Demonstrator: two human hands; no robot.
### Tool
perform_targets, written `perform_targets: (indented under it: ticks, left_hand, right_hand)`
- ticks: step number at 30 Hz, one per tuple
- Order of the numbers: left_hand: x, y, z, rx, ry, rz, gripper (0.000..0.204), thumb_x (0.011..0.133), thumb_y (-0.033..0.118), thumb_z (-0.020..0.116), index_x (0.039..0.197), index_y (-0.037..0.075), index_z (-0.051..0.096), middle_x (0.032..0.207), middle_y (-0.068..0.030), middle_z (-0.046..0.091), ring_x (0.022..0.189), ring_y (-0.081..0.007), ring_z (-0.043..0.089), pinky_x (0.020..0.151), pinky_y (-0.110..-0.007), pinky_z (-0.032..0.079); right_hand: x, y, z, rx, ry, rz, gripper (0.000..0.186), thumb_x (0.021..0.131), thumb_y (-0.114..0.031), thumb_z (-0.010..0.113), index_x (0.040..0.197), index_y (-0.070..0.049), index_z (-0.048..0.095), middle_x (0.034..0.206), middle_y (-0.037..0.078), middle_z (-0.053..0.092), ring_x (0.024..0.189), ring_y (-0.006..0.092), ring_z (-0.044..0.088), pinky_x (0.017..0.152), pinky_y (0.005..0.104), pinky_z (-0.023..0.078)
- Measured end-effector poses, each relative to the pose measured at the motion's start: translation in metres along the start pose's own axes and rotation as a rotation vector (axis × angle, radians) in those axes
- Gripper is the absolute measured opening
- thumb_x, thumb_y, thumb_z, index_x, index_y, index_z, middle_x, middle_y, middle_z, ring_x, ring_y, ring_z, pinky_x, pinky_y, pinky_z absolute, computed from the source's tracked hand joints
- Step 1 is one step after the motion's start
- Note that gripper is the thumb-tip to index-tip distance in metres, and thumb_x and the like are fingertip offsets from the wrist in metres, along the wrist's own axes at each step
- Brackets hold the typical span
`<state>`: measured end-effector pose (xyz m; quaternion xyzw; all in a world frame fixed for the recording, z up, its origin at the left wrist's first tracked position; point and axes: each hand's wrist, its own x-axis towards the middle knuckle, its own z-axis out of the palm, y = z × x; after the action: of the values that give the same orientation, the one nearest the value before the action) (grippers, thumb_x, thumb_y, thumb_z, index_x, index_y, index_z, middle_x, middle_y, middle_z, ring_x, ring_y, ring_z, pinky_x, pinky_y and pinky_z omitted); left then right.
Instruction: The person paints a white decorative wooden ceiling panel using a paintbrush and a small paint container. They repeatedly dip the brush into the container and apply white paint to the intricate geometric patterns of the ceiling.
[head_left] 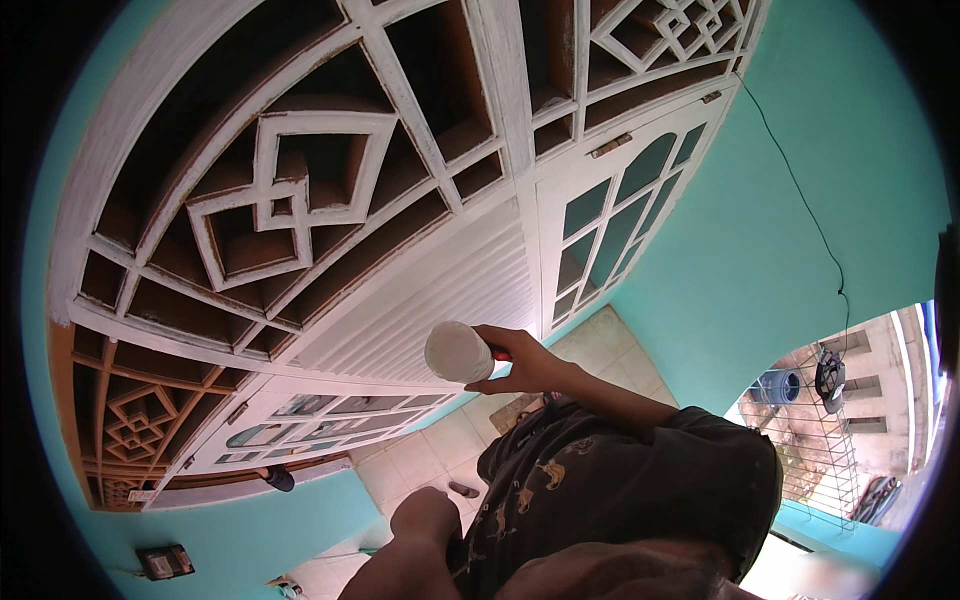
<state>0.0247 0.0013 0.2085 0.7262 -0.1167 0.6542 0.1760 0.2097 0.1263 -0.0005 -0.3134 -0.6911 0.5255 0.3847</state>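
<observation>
My right hand (520, 364) is closed around a white round cup (459, 353) with a ribbed side. Its pale round end faces me; whether that is paint inside or the cup's own surface I cannot tell. A small bit of red shows between the cup and my fingers. Cup and hand are in front of a large white wooden door and window frame (420, 300), whose upper part has diamond-shaped lattice. Bare brown wood (140, 420) shows at the frame's lower left. A bare limb (428, 515) of mine shows at the bottom; my left hand does not appear.
Turquoise walls (820, 180) flank the frame. A black cable (800, 190) hangs down the right wall, near a wire grille (825, 460), a black fan (829, 378) and a blue barrel (775, 388). Below lies a tiled floor (410, 465) with a slipper (463, 490).
</observation>
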Motion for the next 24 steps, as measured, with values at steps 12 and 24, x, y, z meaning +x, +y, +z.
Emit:
perform_targets:
  ticks: [12,24]
  left_hand:
    - [-0.001,-0.018,0.007,-0.070,-0.051,-0.021,0.046,0.084,0.023,0.070,0.125,0.015,0.051,0.123,-0.0030,0.055,0.103,-0.0203,0.057,0.078,-0.042,0.048]
    - [-0.003,-0.039,0.015,-0.092,-0.083,-0.087,0.034,0.079,0.024,0.072,0.108,0.010,0.060,0.109,-0.0045,0.063,0.097,-0.0217,0.061,0.080,-0.038,0.049]
  right_hand:
    - [-0.006,-0.002,-0.007,-0.007,0.062,-0.063,0.074,0.075,-0.025,0.084,0.135,-0.002,0.048,0.121,0.018,0.063,0.112,0.0285,0.064,0.100,0.0367,0.050]
    - [-0.018,0.001,-0.016,-0.042,0.127,-0.082,0.072,0.074,-0.018,0.086,0.134,-0.001,0.049,0.118,0.016,0.064,0.109,0.0256,0.066,0.100,0.0359,0.051]
